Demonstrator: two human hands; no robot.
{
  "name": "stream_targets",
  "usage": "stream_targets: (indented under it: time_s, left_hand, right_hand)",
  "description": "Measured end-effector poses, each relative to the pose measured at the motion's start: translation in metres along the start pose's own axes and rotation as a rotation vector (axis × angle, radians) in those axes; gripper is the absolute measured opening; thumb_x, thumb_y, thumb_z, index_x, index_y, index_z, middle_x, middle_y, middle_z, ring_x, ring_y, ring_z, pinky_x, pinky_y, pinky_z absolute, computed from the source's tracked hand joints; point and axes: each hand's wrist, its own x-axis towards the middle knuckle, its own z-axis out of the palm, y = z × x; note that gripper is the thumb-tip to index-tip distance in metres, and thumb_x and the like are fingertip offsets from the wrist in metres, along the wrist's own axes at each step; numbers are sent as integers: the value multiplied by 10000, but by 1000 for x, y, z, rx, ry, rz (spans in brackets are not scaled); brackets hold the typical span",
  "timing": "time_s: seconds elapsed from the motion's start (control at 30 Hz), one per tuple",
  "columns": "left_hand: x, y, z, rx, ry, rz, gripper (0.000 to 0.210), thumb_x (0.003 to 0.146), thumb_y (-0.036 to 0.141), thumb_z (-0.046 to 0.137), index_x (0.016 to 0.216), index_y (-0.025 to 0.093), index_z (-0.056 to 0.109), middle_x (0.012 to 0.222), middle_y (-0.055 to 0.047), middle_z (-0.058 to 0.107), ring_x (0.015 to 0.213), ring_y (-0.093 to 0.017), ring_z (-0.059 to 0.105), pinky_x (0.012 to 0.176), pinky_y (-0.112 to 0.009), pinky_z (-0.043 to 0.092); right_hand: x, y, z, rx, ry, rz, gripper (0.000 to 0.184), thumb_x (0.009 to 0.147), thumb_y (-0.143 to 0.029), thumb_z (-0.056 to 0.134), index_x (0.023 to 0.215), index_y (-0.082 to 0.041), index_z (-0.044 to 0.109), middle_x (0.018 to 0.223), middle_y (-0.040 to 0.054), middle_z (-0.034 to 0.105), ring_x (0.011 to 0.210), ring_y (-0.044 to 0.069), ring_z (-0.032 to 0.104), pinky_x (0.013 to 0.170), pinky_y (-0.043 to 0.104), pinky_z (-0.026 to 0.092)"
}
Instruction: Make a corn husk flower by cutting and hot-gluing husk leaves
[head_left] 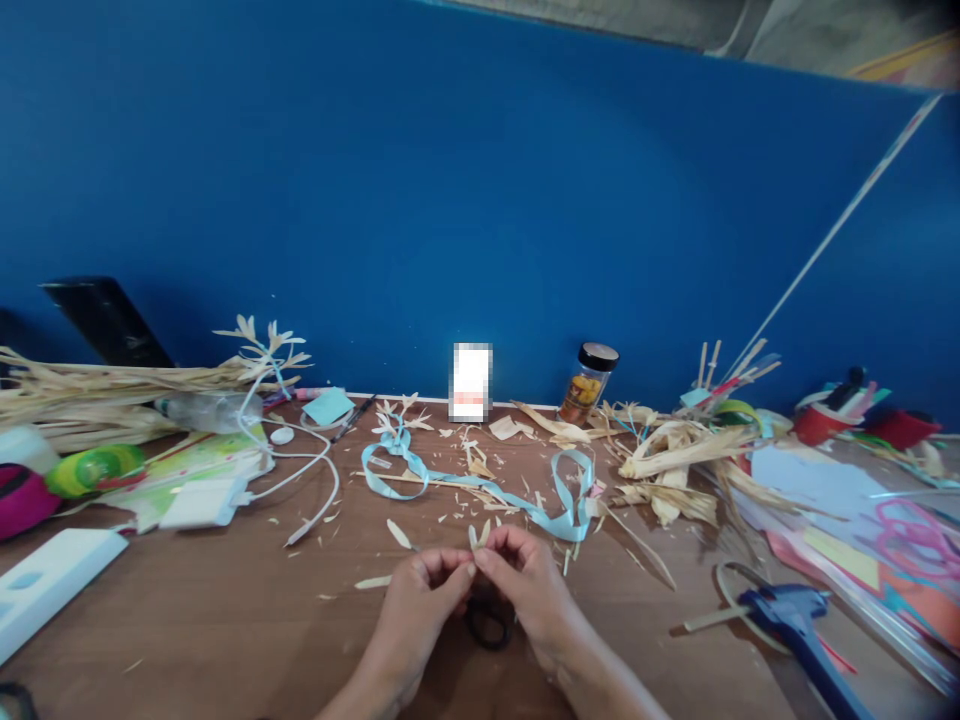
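Observation:
At the front middle of the table, my left hand (426, 608) and my right hand (531, 592) meet fingertip to fingertip. Both are closed in a pinch on small pale husk petals (481, 535), whose tips stick up between the fingers. Their lower ends are hidden by my fingers. Beside my left hand lie a loose husk petal (397, 534) and a second petal (373, 582). Under my hands shows a black loop (487, 628), perhaps a scissors handle; the rest is covered. Beyond them a light blue ribbon (480, 482) curls across the table, strewn with husk scraps.
A blue glue gun (795, 610) lies at right, near dried husks (675, 455) and paper sheets (806, 490). A jar (589, 385) leans by the blue partition (480, 200). At left are a white charger (201, 502) with its cable, a power strip (56, 590) and husk bundles (97, 395).

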Motion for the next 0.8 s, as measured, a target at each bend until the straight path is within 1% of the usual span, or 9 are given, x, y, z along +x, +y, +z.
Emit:
stream_targets:
  time_s: [0.17, 0.3, 0.47, 0.63, 0.8]
  left_hand:
    - [0, -2, 0, 36, -19, 25, 187, 716, 325, 624, 703, 147, 682, 614, -9, 651, 536, -95, 486, 501, -182, 357]
    - [0, -1, 1, 32, -15, 30, 202, 715, 336, 622, 704, 142, 677, 605, -7, 643, 510, -91, 477, 492, -187, 357]
    - [-1, 1, 3, 7, 3, 30, 204, 700, 354, 634, 694, 153, 670, 576, 5, 625, 479, -88, 459, 470, -189, 357]
    - [-2, 3, 3, -5, -18, 23, 208, 701, 354, 637, 701, 150, 678, 587, -8, 640, 494, -96, 469, 480, -187, 354]
    - [-1, 1, 2, 40, -15, 64, 208, 721, 341, 618, 693, 141, 665, 586, -2, 621, 505, -98, 466, 488, -190, 352]
  right_hand:
    - [-1, -1, 0, 41, -3, 21, 218, 695, -304, 668, 648, -147, 524, 524, -69, 446, 474, 56, 326, 453, 183, 242]
    - [-1, -1, 1, 94, -7, 32, 243, 672, -329, 687, 636, -149, 529, 513, -72, 447, 459, 54, 330, 445, 183, 240]
    - [-1, -2, 2, 88, -10, 15, 240, 685, -333, 680, 648, -149, 529, 520, -70, 447, 457, 54, 332, 442, 180, 240]
    - [-2, -3, 2, 119, -18, 41, 254, 672, -349, 686, 652, -156, 523, 516, -71, 441, 452, 55, 327, 440, 180, 240]
    - [-2, 0, 2, 128, -15, 34, 246, 669, -340, 688, 657, -153, 529, 535, -65, 457, 468, 59, 340, 455, 186, 250]
